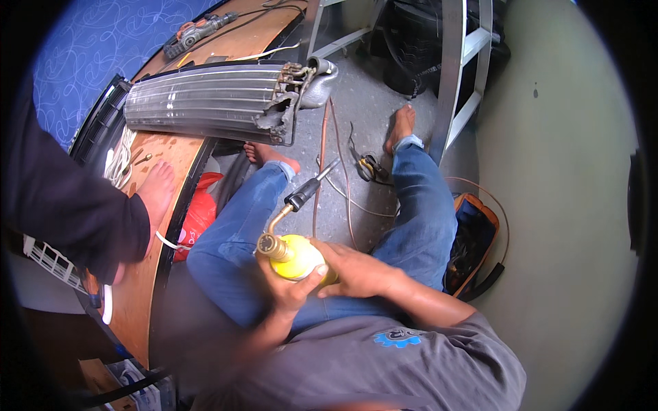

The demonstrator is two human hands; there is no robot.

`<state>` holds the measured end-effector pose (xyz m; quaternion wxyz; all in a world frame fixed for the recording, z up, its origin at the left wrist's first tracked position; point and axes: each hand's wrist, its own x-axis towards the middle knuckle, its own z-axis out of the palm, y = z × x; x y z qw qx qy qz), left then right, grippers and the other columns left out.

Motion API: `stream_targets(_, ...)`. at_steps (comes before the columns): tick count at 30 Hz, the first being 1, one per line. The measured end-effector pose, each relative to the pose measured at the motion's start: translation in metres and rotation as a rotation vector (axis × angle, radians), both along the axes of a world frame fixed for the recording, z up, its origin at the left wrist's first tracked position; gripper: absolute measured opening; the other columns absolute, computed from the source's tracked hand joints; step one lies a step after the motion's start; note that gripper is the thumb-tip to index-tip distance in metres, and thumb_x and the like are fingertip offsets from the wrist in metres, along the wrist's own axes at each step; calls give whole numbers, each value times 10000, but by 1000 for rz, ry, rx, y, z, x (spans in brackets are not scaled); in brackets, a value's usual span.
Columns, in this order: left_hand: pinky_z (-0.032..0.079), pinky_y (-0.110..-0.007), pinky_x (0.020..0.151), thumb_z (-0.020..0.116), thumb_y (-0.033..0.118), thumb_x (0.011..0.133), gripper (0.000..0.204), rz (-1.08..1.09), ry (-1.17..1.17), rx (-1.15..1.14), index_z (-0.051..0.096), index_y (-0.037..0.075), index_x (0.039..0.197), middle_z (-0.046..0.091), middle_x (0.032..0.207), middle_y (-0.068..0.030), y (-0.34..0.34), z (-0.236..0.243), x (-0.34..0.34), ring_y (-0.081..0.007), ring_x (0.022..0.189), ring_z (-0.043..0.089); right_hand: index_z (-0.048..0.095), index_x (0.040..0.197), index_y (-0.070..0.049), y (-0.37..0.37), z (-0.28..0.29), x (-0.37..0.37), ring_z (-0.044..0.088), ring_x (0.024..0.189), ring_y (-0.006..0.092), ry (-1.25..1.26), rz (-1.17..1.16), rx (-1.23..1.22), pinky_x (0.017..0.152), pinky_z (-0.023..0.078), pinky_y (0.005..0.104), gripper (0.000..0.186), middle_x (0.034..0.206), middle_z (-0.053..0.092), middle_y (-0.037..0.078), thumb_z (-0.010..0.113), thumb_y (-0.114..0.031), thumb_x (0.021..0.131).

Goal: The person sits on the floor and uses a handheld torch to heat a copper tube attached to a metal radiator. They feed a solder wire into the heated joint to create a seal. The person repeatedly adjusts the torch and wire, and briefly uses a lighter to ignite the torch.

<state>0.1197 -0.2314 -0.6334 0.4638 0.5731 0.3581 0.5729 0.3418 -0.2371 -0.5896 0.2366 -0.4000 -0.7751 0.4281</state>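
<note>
A gas torch with a yellow canister point(299, 258) is between my two hands, over my lap. Its brass knob faces up toward me. From it a bent brass tube leads to a black-gripped burner nozzle point(306, 193), which points away over the floor. My left hand point(291, 289) is closed around the canister's left and near side, thumb across the front. My right hand point(360, 271) rests against the canister's right side with its fingers around it; part of them is hidden behind the canister.
An air-conditioner coil unit point(205, 99) with bent pipes lies on a wooden board point(137, 301). Another person's bare foot point(157, 194) stands there. Beyond are a drill point(199, 33) and a metal ladder point(452, 82). Pliers point(370, 168), copper tubes point(322, 151) and a tool bag point(473, 236) lie about the floor.
</note>
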Motion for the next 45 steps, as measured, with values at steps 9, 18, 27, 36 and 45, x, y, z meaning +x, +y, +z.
stream_targets(9,498,-474,1211,1032,286,867,1267,-455,-91,-40,79,11,1656,568,1523,-246,48,28,39,-313,1368,628,539,1470,-33,7,-28,22,726,1249,516,134,-416,-260,1036,587,548,764,1295,750,307,914,-214,829)
stream_targets(18,629,-530,1093,1045,437,813,1230,-508,-198,-187,192,76,1622,511,1615,-427,77,25,66,-444,1280,743,539,1507,-3,7,-25,36,687,1343,495,188,-414,-387,1100,576,513,786,1398,717,296,882,-134,812)
stream_targets(27,672,-526,1000,1062,505,775,1322,-630,-275,-231,174,135,1682,245,1729,-536,68,19,42,-466,1233,771,522,1511,15,-18,-46,11,674,1343,517,198,-383,-330,1119,567,541,779,1413,699,316,864,-106,821)
stream_targets(36,650,-545,1041,1032,567,792,1311,-503,-184,-256,194,142,1705,194,1759,-522,32,22,29,-482,1241,764,550,1399,18,-27,-43,13,675,1286,535,181,-300,-293,1091,566,563,663,1343,694,313,836,-62,807)
stream_targets(45,539,-615,1195,1007,747,674,1440,-558,-137,-267,203,163,1716,190,1787,-483,32,31,16,-530,1402,664,554,1372,23,-31,-48,6,678,1273,537,171,-326,-214,1083,569,561,661,1333,691,322,860,-54,791)
